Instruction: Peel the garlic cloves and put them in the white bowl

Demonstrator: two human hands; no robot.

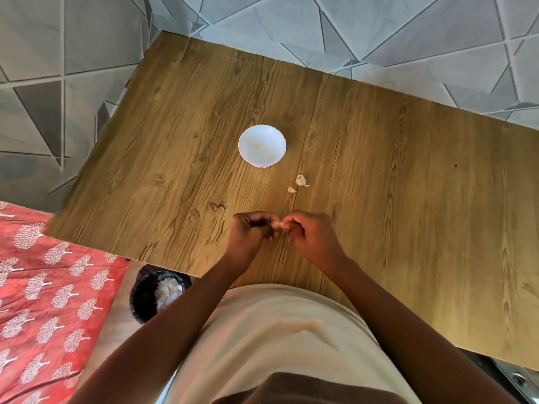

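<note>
A small garlic clove (281,224) sits between both hands just above the wooden table (379,170), near its front edge. My left hand (250,231) pinches it with curled fingers, and my right hand (306,231) pinches its other end. The white bowl (246,134) stands farther back at the middle of the table and holds a few pale yellow peeled pieces (259,146). Two more garlic cloves lie between the bowl and my hands: a larger one (301,180) and a smaller one (291,189).
A black bin (145,298) with white crumpled scraps stands on the floor under the table's front left corner. A red patterned cloth (43,287) covers the left foreground. Grey tiled floor surrounds the table.
</note>
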